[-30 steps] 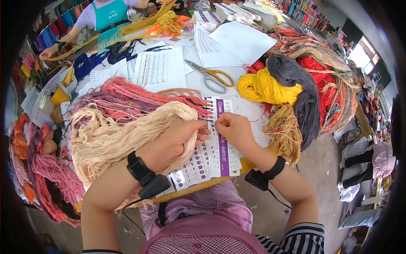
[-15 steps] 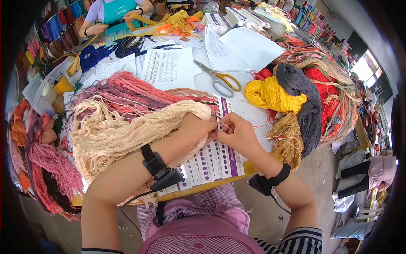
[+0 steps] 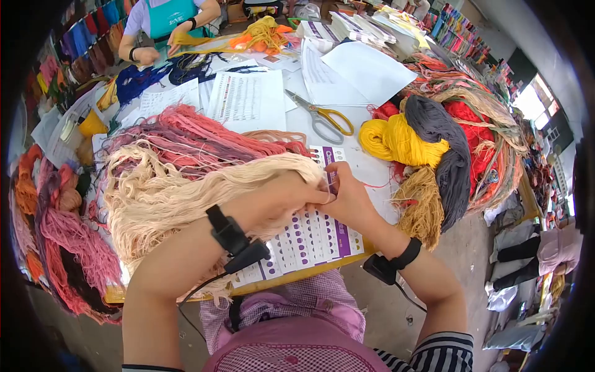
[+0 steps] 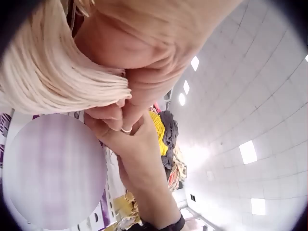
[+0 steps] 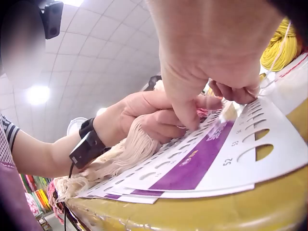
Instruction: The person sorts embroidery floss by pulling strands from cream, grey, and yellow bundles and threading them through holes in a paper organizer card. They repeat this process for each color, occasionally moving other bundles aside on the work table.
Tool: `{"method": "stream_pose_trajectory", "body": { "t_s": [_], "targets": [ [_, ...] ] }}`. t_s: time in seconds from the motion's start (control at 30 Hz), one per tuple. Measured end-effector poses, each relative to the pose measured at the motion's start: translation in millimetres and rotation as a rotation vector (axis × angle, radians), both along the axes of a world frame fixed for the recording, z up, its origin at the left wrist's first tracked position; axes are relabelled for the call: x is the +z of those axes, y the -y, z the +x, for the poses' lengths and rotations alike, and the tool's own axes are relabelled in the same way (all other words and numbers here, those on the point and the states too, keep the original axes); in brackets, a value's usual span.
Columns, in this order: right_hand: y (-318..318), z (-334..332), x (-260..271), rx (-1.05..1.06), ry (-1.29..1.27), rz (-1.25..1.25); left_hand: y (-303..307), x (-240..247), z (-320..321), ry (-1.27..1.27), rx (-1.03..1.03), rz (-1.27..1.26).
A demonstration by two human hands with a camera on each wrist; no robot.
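Observation:
Cream yarn (image 3: 180, 201) lies in a thick hank across the table, its end gripped by my left hand (image 3: 282, 197). My right hand (image 3: 351, 199) meets the left fingertips over white and purple punched cards (image 3: 341, 239). The left wrist view shows the yarn (image 4: 57, 72) bent smoothly beside my left hand (image 4: 139, 57). Seen from the right wrist, my right hand (image 5: 211, 57) has curled fingers low over a card's row of holes (image 5: 279, 139), with a thin pale strand at the fingertips. Exactly how that strand passes the card is hidden.
Pink and purple yarn (image 3: 192, 136) lies behind the cream hank. Scissors (image 3: 325, 121) and printed sheets (image 3: 245, 99) are farther back. Yellow (image 3: 403, 139), grey (image 3: 443, 124) and tan yarn (image 3: 418, 201) lie at right. Another person (image 3: 170, 25) handles yarn across the table.
My hands came together at the card edge, the left moving right with the yarn. The view shifted slightly, and the other person's arms drew inward.

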State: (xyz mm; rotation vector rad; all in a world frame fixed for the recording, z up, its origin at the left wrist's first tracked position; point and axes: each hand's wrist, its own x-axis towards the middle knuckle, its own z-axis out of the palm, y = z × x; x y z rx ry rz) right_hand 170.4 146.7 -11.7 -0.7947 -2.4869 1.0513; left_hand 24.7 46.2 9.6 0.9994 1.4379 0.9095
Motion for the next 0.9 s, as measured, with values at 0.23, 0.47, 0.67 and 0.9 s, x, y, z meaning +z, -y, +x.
{"method": "stream_pose_trajectory", "body": {
  "t_s": [0.23,0.47,0.67,0.9],
  "targets": [
    [-3.8,2.5,6.8,0.035,0.125,-0.034,71.4,53.7,-118.8,0.227,0.635,0.131],
    [-6.8,0.9,-10.2,0.058,0.12,0.039,238.9,81.6,-283.2,0.106,1.133,0.612],
    [31.9,0.1,52.5,0.284,-0.279,-0.148,250.2,203.3,-116.2,-0.177,0.842,0.736],
    [163.4,8.3,170.7,0.947,-0.801,-0.659,202.2,244.8,33.8,-0.475,0.226,0.81]
  ]
}}
